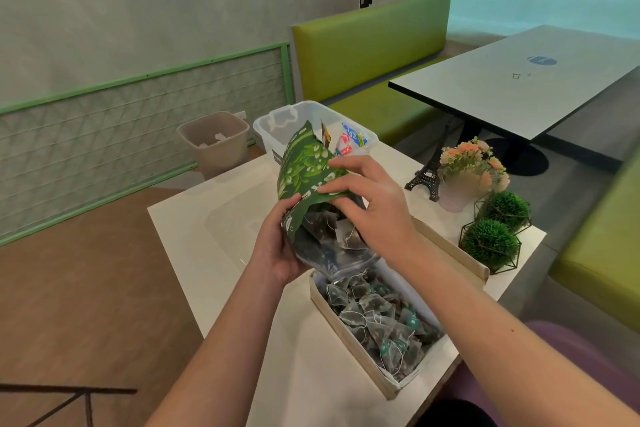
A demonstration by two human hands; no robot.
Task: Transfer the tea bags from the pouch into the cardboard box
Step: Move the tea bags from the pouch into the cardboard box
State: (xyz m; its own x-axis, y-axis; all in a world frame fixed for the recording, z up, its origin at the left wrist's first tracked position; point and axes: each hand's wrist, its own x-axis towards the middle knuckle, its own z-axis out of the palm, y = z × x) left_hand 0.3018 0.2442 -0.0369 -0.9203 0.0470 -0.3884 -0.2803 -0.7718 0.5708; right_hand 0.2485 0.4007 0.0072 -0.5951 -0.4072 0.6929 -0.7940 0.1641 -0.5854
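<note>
A green leaf-printed pouch (304, 166) with a clear lower part is held tipped, mouth down, over the far end of a long cardboard box (349, 329). My left hand (277, 246) grips the pouch's left side from below. My right hand (367, 198) holds its upper right side, fingers curled over the green panel. Several pyramid tea bags (377, 315) with strings and green tags lie in the box. More tea bags show through the clear part of the pouch (329, 239).
The white table (221, 218) carries a clear plastic bin (277, 121) with packets behind the pouch, a small Eiffel Tower (427, 173), a flower pot (464, 177) and two green ball plants (491, 243) at right. A bin (214, 146) stands on the floor.
</note>
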